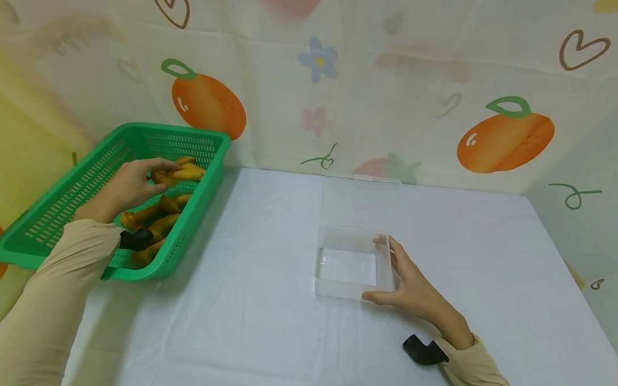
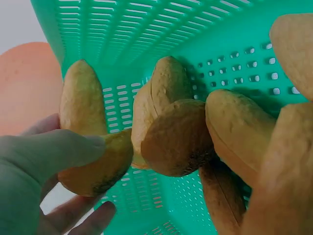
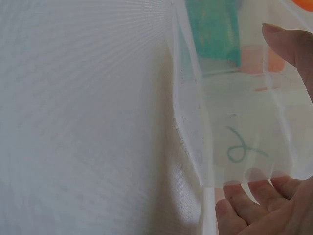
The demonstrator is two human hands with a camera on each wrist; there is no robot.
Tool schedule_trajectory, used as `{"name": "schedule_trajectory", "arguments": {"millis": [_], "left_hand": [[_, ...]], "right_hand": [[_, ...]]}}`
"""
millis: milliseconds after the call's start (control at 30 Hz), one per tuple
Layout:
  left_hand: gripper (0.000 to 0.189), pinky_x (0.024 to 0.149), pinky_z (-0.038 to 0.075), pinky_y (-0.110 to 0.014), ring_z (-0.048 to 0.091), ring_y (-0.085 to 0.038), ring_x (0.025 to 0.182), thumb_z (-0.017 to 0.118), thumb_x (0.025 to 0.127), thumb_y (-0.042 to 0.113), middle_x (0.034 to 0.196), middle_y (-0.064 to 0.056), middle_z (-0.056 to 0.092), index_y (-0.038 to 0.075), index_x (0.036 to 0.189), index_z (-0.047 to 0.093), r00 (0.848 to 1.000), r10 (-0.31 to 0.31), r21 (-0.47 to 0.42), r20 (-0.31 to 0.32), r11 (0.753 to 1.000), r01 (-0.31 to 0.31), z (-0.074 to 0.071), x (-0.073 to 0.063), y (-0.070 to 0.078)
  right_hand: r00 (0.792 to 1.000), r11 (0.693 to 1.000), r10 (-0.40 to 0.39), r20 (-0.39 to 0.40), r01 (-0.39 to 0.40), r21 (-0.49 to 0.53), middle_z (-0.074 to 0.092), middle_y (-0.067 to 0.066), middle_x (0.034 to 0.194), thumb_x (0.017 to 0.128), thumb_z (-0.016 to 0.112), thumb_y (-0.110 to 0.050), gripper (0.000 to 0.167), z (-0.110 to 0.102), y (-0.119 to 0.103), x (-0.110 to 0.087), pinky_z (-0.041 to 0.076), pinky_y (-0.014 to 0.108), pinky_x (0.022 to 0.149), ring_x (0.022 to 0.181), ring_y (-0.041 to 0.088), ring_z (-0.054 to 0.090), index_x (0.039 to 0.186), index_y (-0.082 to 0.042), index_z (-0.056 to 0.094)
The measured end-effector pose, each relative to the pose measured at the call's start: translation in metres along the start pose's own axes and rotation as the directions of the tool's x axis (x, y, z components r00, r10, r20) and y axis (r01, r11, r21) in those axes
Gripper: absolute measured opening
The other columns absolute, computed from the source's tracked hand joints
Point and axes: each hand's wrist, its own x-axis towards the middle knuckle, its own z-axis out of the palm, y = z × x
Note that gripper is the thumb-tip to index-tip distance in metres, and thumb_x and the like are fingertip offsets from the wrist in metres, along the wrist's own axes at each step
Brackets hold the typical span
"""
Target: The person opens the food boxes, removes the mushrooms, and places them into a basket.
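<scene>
My left hand (image 1: 127, 184) is inside the green basket (image 1: 192, 234), pinching a yellow-brown mushroom (image 2: 82, 98) between thumb and fingers. Several similar mushrooms (image 2: 176, 137) lie together beside it in the basket. On the table, a clear plastic box (image 1: 336, 289) stands with its hinged lid (image 1: 360, 201) folded back toward the wall. My right hand (image 1: 413, 287) grips the right side of this box, thumb at the near corner and fingers at the far one. In the right wrist view the fingers (image 3: 244, 203) hold along the edge of its see-through wall.
A white cloth covers the table (image 1: 233, 326). Behind it hangs a pale curtain (image 1: 271, 101) printed with oranges, hearts and flowers; the basket's back corner is close to it. A black wrist piece (image 1: 426, 350) sticks out from the right sleeve.
</scene>
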Motion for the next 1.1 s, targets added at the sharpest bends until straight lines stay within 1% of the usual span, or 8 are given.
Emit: {"name": "schedule_trajectory", "arguments": {"millis": [233,467,533,633,733,833,900,1100], "left_hand": [[0.045,0.1,0.039,-0.067,0.04,-0.053,0.13,0.061,0.095,0.002,0.142,-0.033,0.047,-0.001,0.138,0.051,0.996,-0.008,0.023,0.091,1.0,0.006,0.002,0.004,-0.011],[0.044,0.099,0.041,-0.067,0.04,-0.054,0.13,0.061,0.092,-0.003,0.141,-0.035,0.047,-0.003,0.136,0.053,0.993,-0.005,0.032,0.121,1.0,0.002,0.006,0.008,-0.013],[0.044,0.094,0.044,-0.064,0.045,-0.053,0.125,0.062,0.092,-0.003,0.139,-0.036,0.048,-0.003,0.135,0.054,0.992,-0.006,0.046,0.13,0.999,0.0,0.005,0.009,-0.012],[0.043,0.083,0.05,-0.055,0.056,-0.045,0.107,0.063,0.091,-0.003,0.132,-0.036,0.053,-0.002,0.133,0.056,0.991,-0.01,0.063,0.135,0.998,0.001,0.005,0.01,-0.011],[0.041,0.076,0.049,-0.05,0.057,-0.04,0.098,0.064,0.091,0.0,0.127,-0.035,0.056,-0.001,0.132,0.058,0.992,-0.009,0.084,0.129,0.996,-0.001,0.006,0.01,-0.01],[0.041,0.083,0.049,-0.058,0.054,-0.048,0.108,0.063,0.092,0.001,0.13,-0.036,0.053,-0.001,0.132,0.057,0.99,-0.022,0.082,0.136,0.997,0.011,0.006,0.01,-0.009],[0.042,0.089,0.047,-0.064,0.049,-0.053,0.119,0.062,0.092,0.001,0.135,-0.038,0.049,-0.002,0.134,0.056,0.989,-0.03,0.078,0.148,0.997,0.019,0.006,0.01,-0.009],[0.044,0.093,0.046,-0.066,0.046,-0.054,0.124,0.061,0.094,0.002,0.139,-0.036,0.047,-0.003,0.136,0.053,0.989,-0.022,0.057,0.149,0.998,0.013,0.007,0.009,-0.008]], "right_hand": [[1.0,1.0,-0.012,-0.002,0.012,0.006,0.026,0.013,0.16,0.072,0.09,-0.024,0.118,0.0,0.0,-0.001,0.025,0.066,0.116,0.148,0.046,0.023,0.157,-0.008,0.01],[1.0,1.0,-0.015,-0.002,0.015,-0.007,0.026,0.014,0.16,0.072,0.09,-0.024,0.117,0.0,0.0,0.0,0.022,0.064,0.118,0.149,0.044,0.022,0.157,-0.006,0.011],[1.0,1.0,-0.015,-0.001,0.015,-0.008,0.026,0.014,0.16,0.072,0.09,-0.024,0.117,0.0,0.0,0.0,0.023,0.065,0.117,0.149,0.045,0.022,0.157,-0.006,0.011],[1.0,1.0,-0.018,-0.002,0.018,-0.004,0.026,0.014,0.16,0.072,0.09,-0.024,0.117,0.001,-0.001,0.0,0.024,0.066,0.116,0.148,0.046,0.023,0.156,-0.006,0.011],[1.0,1.0,-0.025,-0.004,0.025,-0.004,0.026,0.014,0.16,0.072,0.09,-0.023,0.116,0.001,0.0,-0.001,0.024,0.065,0.116,0.148,0.046,0.023,0.156,-0.006,0.012],[1.0,1.0,-0.029,-0.007,0.029,-0.003,0.027,0.014,0.159,0.072,0.09,-0.023,0.116,0.002,0.0,-0.001,0.024,0.065,0.116,0.148,0.045,0.024,0.156,-0.006,0.013],[1.0,1.0,-0.03,-0.009,0.03,-0.005,0.027,0.014,0.159,0.072,0.09,-0.023,0.116,0.002,0.001,-0.001,0.024,0.065,0.117,0.148,0.045,0.024,0.156,-0.006,0.013],[1.0,1.0,-0.024,-0.008,0.024,-0.011,0.026,0.013,0.16,0.073,0.09,-0.025,0.116,0.003,0.003,0.0,0.022,0.065,0.117,0.149,0.045,0.022,0.157,-0.006,0.011]]}}
